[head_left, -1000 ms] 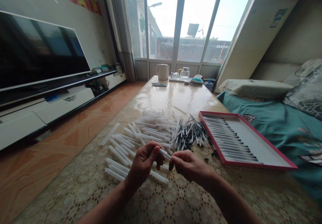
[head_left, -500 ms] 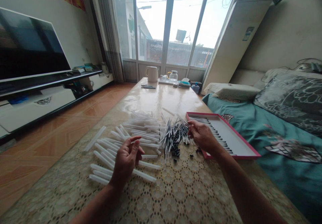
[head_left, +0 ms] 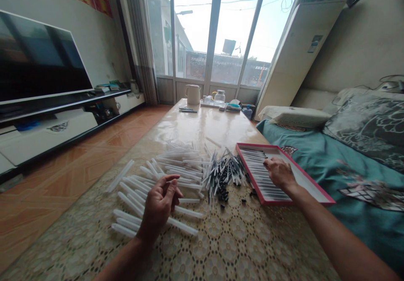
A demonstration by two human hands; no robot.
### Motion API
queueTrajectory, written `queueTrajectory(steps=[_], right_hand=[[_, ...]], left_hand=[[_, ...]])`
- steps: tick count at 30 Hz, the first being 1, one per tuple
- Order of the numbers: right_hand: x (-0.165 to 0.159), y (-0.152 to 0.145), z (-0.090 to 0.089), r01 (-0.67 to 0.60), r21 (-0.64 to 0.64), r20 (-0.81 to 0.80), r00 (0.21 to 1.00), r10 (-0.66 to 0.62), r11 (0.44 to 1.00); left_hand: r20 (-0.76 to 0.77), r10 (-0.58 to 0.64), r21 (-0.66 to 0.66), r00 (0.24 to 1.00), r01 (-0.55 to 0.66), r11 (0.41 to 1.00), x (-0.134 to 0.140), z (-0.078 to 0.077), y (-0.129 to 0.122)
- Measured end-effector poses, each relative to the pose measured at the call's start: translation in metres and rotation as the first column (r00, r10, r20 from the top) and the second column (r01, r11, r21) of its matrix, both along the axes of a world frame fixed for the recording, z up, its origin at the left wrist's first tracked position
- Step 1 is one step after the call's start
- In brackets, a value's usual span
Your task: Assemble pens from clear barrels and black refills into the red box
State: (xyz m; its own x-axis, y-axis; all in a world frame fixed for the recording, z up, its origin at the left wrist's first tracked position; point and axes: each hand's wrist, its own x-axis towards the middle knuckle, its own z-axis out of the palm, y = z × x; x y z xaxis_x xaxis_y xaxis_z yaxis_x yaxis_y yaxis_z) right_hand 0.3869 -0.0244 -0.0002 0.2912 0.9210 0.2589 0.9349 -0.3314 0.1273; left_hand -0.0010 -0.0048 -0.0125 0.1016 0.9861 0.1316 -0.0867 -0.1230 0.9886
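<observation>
Left hand: the left hand (head_left: 160, 199) hangs over the near left of the table (head_left: 217, 247), fingers loosely curled and thumb a little apart from them, with nothing visible in its grasp.
Right hand: the right hand (head_left: 279, 172) is over the box (head_left: 311, 189), fingertips drawn together at the dark ends of the slim rods (head_left: 256, 167); whether they pinch one, I cannot tell.
Box: red-rimmed, pale inside, on the right of the table; the slim rods lie side by side along its left part.
White tubes: a loose spread of white tubes (head_left: 189, 163) covers the left and middle, some under the left hand.
Dark-and-clear sticks: a tangled heap of dark-and-clear sticks (head_left: 226, 169) sits between tubes and box, small black pieces (head_left: 223, 194) at its near edge.
Far end: a pale jug (head_left: 193, 95) and, to its right, a glass jar (head_left: 219, 97).
</observation>
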Motion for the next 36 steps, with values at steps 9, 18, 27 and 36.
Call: queueTrajectory(steps=[9,18,27,36], right_hand=[[-0.002,0.033,-0.006,-0.020,-0.077,0.101,0.995,0.028,0.997],[-0.003,0.037,-0.005,-0.100,-0.078,0.169,0.979,0.112,0.992],[-0.063,-0.008,0.023,-0.363,0.112,0.192,0.921,0.338,0.925],[-0.180,-0.049,0.014,-0.716,0.158,-0.023,0.686,0.727,0.680]], left_hand=[[0.010,-0.016,-0.023,1.000,0.016,1.000,0.000,-0.003,-0.001],[0.002,-0.010,-0.036,1.000,0.010,0.999,0.001,-0.001,-0.001],[-0.187,-0.029,0.190,0.982,0.065,0.980,0.005,-0.004,-0.011],[-0.487,-0.202,0.361,0.850,0.406,0.840,0.006,-0.005,-0.010]])
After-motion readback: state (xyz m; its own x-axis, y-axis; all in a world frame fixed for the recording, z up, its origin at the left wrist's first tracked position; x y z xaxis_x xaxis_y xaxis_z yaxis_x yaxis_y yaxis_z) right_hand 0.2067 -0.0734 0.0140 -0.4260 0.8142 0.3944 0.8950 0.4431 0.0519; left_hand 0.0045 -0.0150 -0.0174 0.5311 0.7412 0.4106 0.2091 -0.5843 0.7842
